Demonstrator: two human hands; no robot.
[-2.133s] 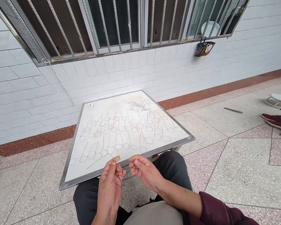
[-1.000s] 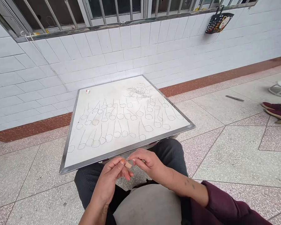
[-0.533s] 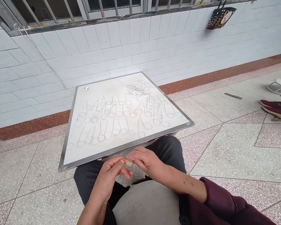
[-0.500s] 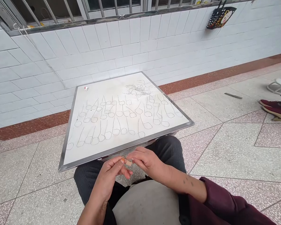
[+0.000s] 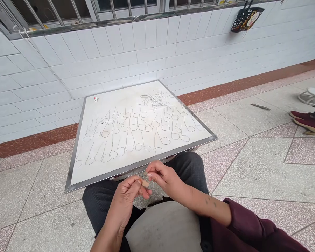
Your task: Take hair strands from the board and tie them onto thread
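Note:
Over my lap, my left hand [image 5: 128, 190] is closed on a small tan cylinder [image 5: 145, 183], pinched between thumb and fingers. My right hand [image 5: 164, 176] sits just to its right, thumb and index finger pressed together on a thin wire [image 5: 153, 184]. How the wire meets the cylinder is too fine to make out. In front of my knees stands a white-topped table [image 5: 115, 99] with a metal rim. Rows of wire loops with straight tails [image 5: 158, 150] lie across it. A tangled heap of straight wires [image 5: 154, 99] is near its far edge.
A small white and red object [image 5: 96, 99] lies at the table's far left corner. Behind is a white tiled wall [image 5: 115, 64] with a hanging dark bag [image 5: 246, 20]. To the right are a flat strip on the floor [image 5: 260, 106], another person's red shoes [image 5: 307, 120] and a white stool [image 5: 313, 95].
My right hand has lifted slightly up and away from the left, with the wire between its fingertips. The left hand has shifted a little to the right, still holding the cylinder.

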